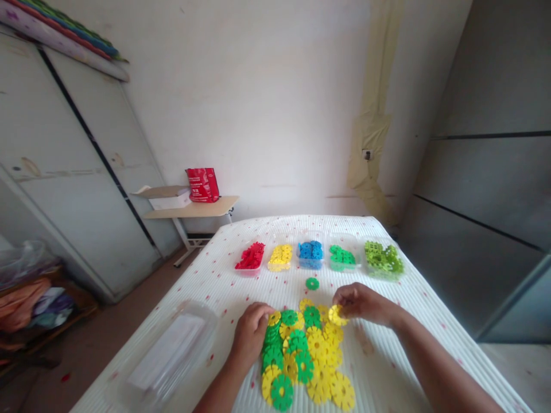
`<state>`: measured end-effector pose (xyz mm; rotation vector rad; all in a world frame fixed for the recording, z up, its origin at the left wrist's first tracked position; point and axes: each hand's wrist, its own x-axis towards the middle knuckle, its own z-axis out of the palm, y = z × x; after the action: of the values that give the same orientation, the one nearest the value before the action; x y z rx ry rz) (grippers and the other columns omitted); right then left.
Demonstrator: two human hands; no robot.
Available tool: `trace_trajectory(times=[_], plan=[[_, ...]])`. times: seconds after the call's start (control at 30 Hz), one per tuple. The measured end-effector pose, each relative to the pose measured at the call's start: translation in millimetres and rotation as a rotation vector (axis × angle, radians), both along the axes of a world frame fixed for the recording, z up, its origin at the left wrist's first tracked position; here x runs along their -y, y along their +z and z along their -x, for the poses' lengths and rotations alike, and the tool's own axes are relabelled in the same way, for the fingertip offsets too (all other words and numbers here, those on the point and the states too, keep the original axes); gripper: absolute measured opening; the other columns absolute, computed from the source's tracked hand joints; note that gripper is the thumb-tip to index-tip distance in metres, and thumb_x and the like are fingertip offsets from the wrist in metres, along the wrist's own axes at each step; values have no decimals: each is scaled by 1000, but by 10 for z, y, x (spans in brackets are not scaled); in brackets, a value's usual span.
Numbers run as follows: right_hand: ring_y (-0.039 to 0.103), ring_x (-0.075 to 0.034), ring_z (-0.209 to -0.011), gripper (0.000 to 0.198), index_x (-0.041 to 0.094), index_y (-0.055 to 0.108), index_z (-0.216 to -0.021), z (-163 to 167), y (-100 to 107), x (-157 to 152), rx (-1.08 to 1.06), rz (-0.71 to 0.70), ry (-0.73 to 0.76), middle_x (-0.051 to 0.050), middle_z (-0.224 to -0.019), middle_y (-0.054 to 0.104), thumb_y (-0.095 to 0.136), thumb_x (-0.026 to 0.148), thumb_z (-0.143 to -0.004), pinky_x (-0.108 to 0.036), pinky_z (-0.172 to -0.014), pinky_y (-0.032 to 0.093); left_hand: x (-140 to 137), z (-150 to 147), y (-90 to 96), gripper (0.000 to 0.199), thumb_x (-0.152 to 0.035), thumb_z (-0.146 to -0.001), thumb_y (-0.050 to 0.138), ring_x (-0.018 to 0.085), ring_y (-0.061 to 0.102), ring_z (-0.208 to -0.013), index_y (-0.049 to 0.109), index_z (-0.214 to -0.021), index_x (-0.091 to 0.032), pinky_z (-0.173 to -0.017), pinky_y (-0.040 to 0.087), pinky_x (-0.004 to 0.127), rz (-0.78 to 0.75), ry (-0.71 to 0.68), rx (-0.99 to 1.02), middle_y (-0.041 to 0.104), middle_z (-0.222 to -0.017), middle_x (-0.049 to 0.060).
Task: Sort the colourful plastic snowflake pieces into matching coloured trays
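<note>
Left of centre, a glossy red bag (202,185) bears white lettering, too small to read. At lower centre, the left hand (249,334) curls at the upper left of a pile of green and yellow toothed plastic discs (305,358); I cannot tell whether it grips any. At the pile's upper right, the right hand (360,304), forearm slanting up from the lower-right corner, pinches 1 round yellow toothed plastic disc (336,315).

We see one white cover (241,289) (ribbed, red-spotted); on it lie 5 clear boxes (310,264) w/ coloured pcs (310,250), yellow & green discs (318,350), also 1 clear container (206,330).
</note>
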<state>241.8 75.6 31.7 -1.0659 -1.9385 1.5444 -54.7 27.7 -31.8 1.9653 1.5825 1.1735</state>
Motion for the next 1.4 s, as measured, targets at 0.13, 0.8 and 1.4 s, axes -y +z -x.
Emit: trace_trajectory(times=[0.13,0.8,1.4], plan=[[48,-10,-58,30,18,69,-80,37,-4,54,243,-91,70,4,-63,56,57,8,-54,-20,-53,35,-4,-10,9,25,-17,-79,38,17,60,-82,63,-78,-19,-76,47,30,-5,-1,-2,65,-83,5],[34,-8,-57,23,19,44,-63,120,84,93,632,-279,118,7,-63,41,62,13,-50,-21,-47,19,19,-37,26,26,-14,-76,38,18,59,-83,63,-76,-19,-77,46,30,15,-4,65,65,-82,5],[34,-6,-47,13,18,51,-70,81,230,-239,304,-114,-70,7,-55,42,56,15,-58,-19,-42,23,-2,-47,14,26,-8,-72,38,17,58,-79,62,-73,-18,-75,44,29,32,27,94,63,-78,4]])
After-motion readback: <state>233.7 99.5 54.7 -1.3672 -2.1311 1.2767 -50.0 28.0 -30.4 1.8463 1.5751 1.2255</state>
